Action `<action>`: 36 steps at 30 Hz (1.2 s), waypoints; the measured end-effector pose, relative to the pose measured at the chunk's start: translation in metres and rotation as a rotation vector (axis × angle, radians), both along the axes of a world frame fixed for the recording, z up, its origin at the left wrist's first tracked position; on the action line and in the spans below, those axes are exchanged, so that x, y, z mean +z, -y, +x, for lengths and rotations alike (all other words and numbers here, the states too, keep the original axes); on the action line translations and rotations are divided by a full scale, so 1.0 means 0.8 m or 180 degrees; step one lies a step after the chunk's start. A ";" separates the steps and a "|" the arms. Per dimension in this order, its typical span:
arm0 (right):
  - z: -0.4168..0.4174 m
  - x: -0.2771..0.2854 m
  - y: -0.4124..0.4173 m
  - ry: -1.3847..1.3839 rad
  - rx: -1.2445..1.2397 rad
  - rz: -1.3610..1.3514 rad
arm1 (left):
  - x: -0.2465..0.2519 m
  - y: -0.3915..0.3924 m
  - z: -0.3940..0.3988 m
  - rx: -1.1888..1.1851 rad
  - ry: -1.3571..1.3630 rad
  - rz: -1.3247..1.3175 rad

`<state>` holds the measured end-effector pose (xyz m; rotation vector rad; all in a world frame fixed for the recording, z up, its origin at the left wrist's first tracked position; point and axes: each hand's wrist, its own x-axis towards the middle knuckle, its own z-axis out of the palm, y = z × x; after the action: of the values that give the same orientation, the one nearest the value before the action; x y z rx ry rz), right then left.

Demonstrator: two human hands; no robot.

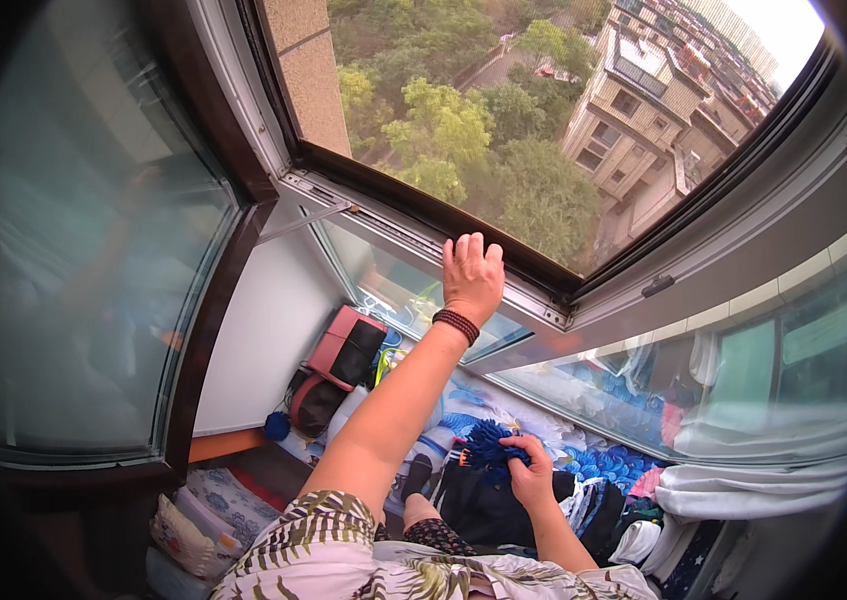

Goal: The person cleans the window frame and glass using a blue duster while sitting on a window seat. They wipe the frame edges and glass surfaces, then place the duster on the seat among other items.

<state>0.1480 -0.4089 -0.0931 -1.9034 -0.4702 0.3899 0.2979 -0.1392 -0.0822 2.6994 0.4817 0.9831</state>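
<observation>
My left hand (473, 281), with a dark beaded bracelet at the wrist, reaches up to the bottom rail of the window frame (408, 232). Its fingers hook over the rail's dark inner edge. Lower down, my right hand (533, 471) grips a dark blue, shaggy chenille cleaning cloth or duster (488, 448); its exact kind cannot be told. Above the rail, a fine insect screen (461, 112) seems to cover the opening, with trees and buildings beyond. A metal stay arm (303, 223) links the frame to the glass sash (108, 262), swung inward on the left.
Below the window, a blue-and-white patterned cover (483, 401) bears a pink-and-black box (348, 346), a dark rounded case (316, 405) and a blue pompom (277, 426). Folded clothes (611, 517) lie at right, beside a white curtain (753, 491). Folded bedding (224, 506) is at lower left.
</observation>
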 end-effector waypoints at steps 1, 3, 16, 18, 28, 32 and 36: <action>0.001 -0.001 0.003 -0.0042 -0.0056 0.0008 | 0.002 0.007 -0.004 -0.0013 -0.0147 -0.0021; 0.004 -0.006 0.008 -0.0123 -0.0065 0.0016 | 0.000 0.023 -0.009 -0.0142 -0.0127 -0.0016; 0.009 -0.012 0.004 -0.0048 -0.0135 0.0003 | -0.019 -0.018 -0.032 0.0560 0.0359 -0.0891; 0.009 -0.016 0.002 -0.0025 -0.0076 -0.0012 | -0.015 -0.051 -0.036 0.0728 0.0215 -0.0617; 0.009 -0.018 0.005 -0.0266 -0.0128 0.0041 | 0.006 -0.077 -0.021 0.0036 0.0086 -0.0020; 0.009 -0.025 0.009 -0.0231 -0.0130 0.0042 | -0.001 -0.095 -0.008 -0.0126 0.0259 -0.0138; 0.007 -0.026 0.011 -0.0233 -0.0130 -0.0006 | 0.002 -0.091 -0.009 -0.0130 0.0148 -0.0010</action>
<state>0.1532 -0.4181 -0.1136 -1.8908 -0.3819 0.4315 0.2911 -0.0662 -0.0805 2.6661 0.4174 1.0304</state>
